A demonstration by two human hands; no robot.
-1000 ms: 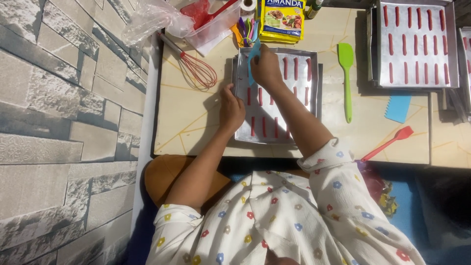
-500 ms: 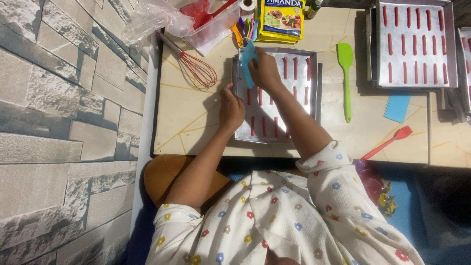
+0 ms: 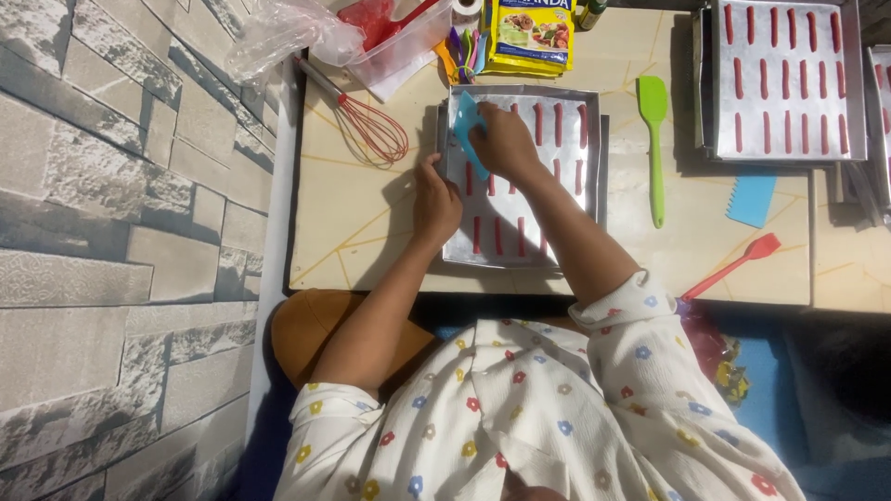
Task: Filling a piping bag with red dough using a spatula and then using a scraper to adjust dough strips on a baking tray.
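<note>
Right hand (image 3: 506,144): grip closed on a light blue scraper (image 3: 467,130), held over the upper left part of a lined baking tray (image 3: 520,176) at upper centre of the frame. The hand covers part of the scraper and several of the red strips (image 3: 520,236) laid in rows on the tray.

Left hand (image 3: 436,199): fingers curled onto the tray's left edge; whether they clamp it or only press cannot be told, since the fingertips are hidden.

Counter (image 3: 371,223): pale, with thin yellow lines.

Red whisk (image 3: 376,130): left of the tray, handle running toward the upper left.

Clear plastic bag (image 3: 297,37): upper left, contents red and hard to make out, cut off by the top edge.

Yellow packet (image 3: 529,37): top centre, flat, rectangular, with a food picture; top cut off.

Green spatula (image 3: 654,139): just right of the tray.

Second tray (image 3: 789,83): upper right, bearing red strips, cut off above.

Blue toothed scraper (image 3: 752,197): below it.

Red spatula (image 3: 738,263): lower right of the counter.
</note>
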